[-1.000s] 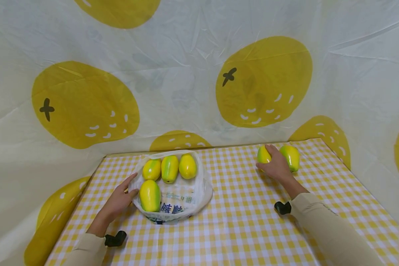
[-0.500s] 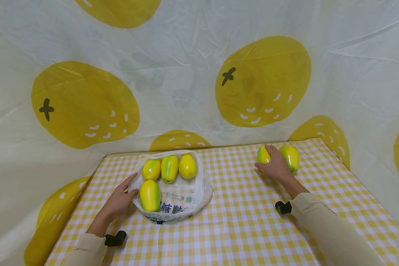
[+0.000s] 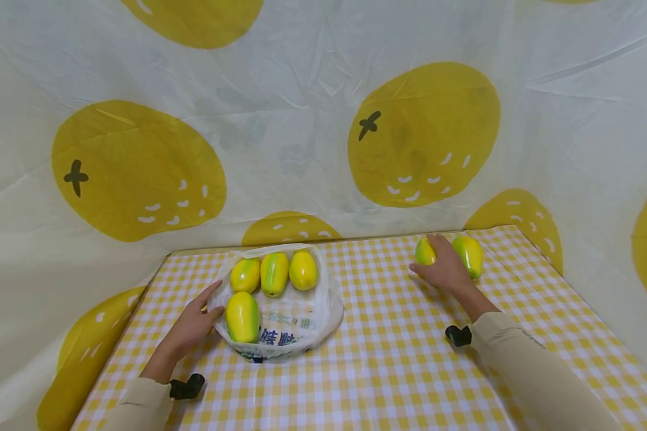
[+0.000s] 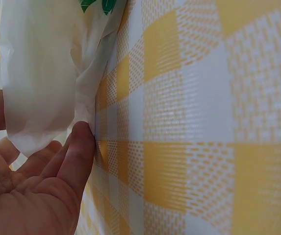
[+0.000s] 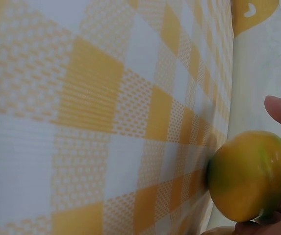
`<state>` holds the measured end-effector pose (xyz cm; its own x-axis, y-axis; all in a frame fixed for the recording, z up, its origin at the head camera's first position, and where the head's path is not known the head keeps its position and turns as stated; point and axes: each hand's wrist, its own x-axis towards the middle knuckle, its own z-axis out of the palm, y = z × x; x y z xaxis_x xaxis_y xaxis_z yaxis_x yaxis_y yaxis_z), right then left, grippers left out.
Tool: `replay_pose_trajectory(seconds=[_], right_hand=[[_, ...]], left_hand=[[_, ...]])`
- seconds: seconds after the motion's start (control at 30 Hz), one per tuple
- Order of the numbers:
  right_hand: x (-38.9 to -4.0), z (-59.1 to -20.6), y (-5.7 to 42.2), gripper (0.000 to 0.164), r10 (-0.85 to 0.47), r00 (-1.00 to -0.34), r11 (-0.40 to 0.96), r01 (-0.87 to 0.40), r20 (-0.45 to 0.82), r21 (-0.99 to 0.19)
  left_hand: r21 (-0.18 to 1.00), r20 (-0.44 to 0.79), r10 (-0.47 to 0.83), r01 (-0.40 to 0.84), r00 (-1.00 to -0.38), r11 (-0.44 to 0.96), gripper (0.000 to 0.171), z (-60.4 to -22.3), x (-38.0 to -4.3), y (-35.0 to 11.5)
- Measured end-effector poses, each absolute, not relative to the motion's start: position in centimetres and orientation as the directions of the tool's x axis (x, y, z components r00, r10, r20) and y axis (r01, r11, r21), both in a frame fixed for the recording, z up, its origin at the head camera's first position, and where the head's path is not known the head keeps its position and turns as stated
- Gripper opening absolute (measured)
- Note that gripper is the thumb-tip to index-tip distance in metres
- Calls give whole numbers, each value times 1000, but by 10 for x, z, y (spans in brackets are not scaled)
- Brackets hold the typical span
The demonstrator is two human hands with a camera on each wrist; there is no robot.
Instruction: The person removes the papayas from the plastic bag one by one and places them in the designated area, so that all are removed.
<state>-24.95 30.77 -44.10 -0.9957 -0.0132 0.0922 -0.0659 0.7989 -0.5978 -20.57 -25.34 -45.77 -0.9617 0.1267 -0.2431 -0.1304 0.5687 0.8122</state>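
Note:
A white plastic bag [image 3: 331,302] lies spread in a ring on the table, with several glossy yellow-green mango-shaped fruits [image 3: 242,317] inside. My left hand [image 3: 191,326] touches its left side, thumb and fingers spread. In the left wrist view, the bag wall [image 4: 42,73] comes down between the thumb and the fingers [image 4: 79,161]. Toward the back right, my right hand [image 3: 444,266] holds another yellow-green fruit [image 3: 425,251]. The right wrist view has this fruit [image 5: 248,176] close beside the cloth, fingers around its lower side and the thumb raised apart. The palm side is partly hidden.
One more yellow-green fruit [image 3: 469,256] stands just right of my right hand. A yellow-and-white checked cloth [image 3: 377,359] covers the table. Behind the table's back edge hangs a white sheet [image 3: 291,143] printed with large yellow fruits.
The view has shifted very slightly. My right hand and the fruit in it appear a little farther left; my left hand stays at the bag.

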Motion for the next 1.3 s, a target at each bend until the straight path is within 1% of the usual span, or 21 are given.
replay_pose_trajectory(seconds=[0.23,0.5,0.73,1.0,1.3], right_hand=[[-247,-435,305,92,-8,-995,813,-62,96,-579],[-244,-425,296,88,13,-992,787,-66,123,-613],[-237,-418,280,88,4,-995,762,-64,103,-644],[-226,-410,259,85,-24,-993,721,-97,116,-686],[-216,-407,237,82,-77,-984,705,-168,161,-689]], left_hand=[[798,-235,120,-121,-964,590,70,-456,-205,-253],[793,-247,112,-134,-963,594,71,-455,-204,-254],[795,-245,114,-132,-963,591,71,-456,-204,-255],[805,-237,111,-131,-965,579,71,-457,-204,-254],[810,-235,106,-135,-966,571,70,-456,-202,-252]])
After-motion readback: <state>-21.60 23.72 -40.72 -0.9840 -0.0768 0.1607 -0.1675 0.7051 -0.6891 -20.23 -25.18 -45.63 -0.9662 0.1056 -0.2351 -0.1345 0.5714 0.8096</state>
